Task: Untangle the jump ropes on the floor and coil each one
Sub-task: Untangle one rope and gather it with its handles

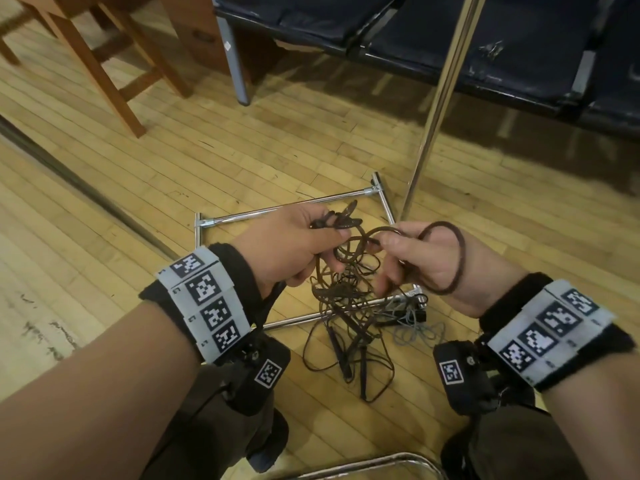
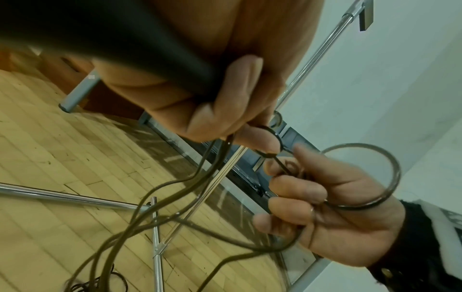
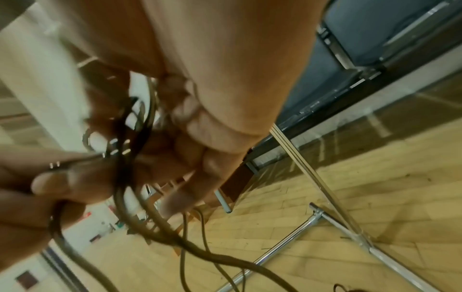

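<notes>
Currently both hands are raised over a chrome tube frame (image 1: 277, 211) on the wood floor (image 1: 173, 174); open boards left, bench (image 1: 450, 39) and slanted chrome pole (image 1: 440, 95) close ahead. Left hand (image 1: 294, 247) fingers curl round a black handle (image 2: 150, 51) and bunched brown jump rope (image 1: 346, 271). Right hand (image 1: 415, 261) pinches a loop (image 1: 450, 258). Tangle hangs to the floor beside a grey rope (image 1: 415, 332), probably separate.

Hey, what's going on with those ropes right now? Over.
Left hand grips a handle and cord. Right hand holds a loop. Ropes still tangled, draped over metal frame.
</notes>
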`<act>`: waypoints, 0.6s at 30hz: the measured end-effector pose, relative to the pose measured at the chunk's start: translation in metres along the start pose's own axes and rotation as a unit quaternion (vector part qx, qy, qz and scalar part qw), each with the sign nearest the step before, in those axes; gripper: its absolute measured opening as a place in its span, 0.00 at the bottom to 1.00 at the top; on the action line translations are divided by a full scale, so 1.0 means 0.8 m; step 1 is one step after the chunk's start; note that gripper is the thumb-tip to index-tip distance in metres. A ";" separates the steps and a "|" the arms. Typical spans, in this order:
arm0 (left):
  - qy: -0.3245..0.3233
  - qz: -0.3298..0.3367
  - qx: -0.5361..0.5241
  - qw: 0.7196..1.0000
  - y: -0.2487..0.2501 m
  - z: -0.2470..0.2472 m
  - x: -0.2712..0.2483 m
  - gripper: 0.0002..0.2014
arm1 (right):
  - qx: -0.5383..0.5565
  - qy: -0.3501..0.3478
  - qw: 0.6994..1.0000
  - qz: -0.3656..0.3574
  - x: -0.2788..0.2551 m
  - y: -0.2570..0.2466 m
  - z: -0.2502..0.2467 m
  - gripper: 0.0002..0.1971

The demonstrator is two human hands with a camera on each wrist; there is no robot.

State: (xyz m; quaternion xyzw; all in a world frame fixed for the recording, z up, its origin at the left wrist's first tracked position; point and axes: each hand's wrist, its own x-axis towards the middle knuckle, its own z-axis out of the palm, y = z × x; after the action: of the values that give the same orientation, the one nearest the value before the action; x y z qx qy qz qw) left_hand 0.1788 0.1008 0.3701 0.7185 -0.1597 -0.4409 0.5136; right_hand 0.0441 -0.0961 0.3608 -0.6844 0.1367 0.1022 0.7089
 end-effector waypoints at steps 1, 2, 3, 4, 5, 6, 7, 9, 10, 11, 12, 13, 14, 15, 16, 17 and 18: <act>-0.007 0.003 -0.001 1.000 0.000 0.001 0.000 0.03 | -0.033 0.026 0.999 -0.004 0.001 0.003 -0.002 0.18; -0.012 0.007 -0.004 1.000 0.000 0.002 0.001 0.03 | -0.055 0.053 0.997 0.000 0.001 0.004 -0.006 0.15; -0.013 0.011 -0.008 1.000 0.000 0.001 0.001 0.03 | -0.074 0.082 0.994 0.009 0.002 0.005 -0.010 0.13; -0.008 0.015 -0.009 1.000 0.000 0.000 0.001 0.03 | -0.091 0.117 0.989 0.022 0.003 0.006 -0.016 0.11; 0.004 0.017 -0.009 1.000 0.000 -0.002 0.002 0.04 | -0.106 0.156 0.981 0.037 0.004 0.006 -0.023 0.11; 0.021 0.019 -0.007 1.000 0.000 -0.006 0.002 0.05 | -0.117 0.200 0.971 0.053 0.004 0.005 -0.031 0.10; 0.039 0.018 -0.006 0.999 -0.001 -0.010 0.003 0.05 | -0.130 0.245 0.958 0.071 0.003 0.005 -0.039 0.10; 0.064 0.016 -0.002 0.998 -0.003 -0.020 0.003 0.06 | -0.226 0.315 0.914 0.117 -0.002 0.003 -0.057 0.11; 0.068 0.014 0.000 0.998 -0.004 -0.023 0.003 0.07 | -0.306 0.318 0.886 0.140 -0.006 0.001 -0.064 0.11; 0.066 0.013 0.002 0.998 -0.006 -0.025 0.002 0.06 | -0.371 0.296 0.865 0.164 -0.008 0.000 -0.068 0.11; 0.058 0.013 0.005 0.998 -0.007 -0.024 0.002 0.06 | -0.414 0.260 0.851 0.191 -0.010 -0.001 -0.070 0.13; 0.043 0.013 0.008 0.999 -0.008 -0.023 0.001 0.06 | -0.437 0.220 0.846 0.214 -0.011 0.000 -0.070 0.21; 0.024 0.012 0.010 1.000 -0.009 -0.021 0.001 0.07 | -0.446 0.190 0.849 0.212 -0.011 0.000 -0.068 0.29; 0.002 0.011 0.014 1.000 -0.010 -0.018 0.001 0.08 | -0.450 0.176 0.855 0.189 -0.012 -0.002 -0.062 0.32; -0.018 0.008 0.021 1.000 -0.010 -0.015 0.001 0.08 | -0.440 0.176 0.869 0.145 -0.012 -0.007 -0.054 0.32; -0.033 0.004 0.031 0.999 -0.009 -0.012 0.002 0.10 | -0.415 0.175 0.888 0.094 -0.012 -0.012 -0.046 0.32; -0.044 0.001 0.044 0.998 -0.008 -0.009 0.001 0.12 | -0.379 0.168 0.909 0.046 -0.010 -0.015 -0.036 0.31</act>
State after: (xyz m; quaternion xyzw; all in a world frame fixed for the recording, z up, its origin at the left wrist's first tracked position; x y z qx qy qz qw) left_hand 0.1839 0.1070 0.3646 0.7201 -0.2019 -0.4647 0.4742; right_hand 0.0386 -0.1251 0.3739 -0.9016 0.2362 0.0618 0.3571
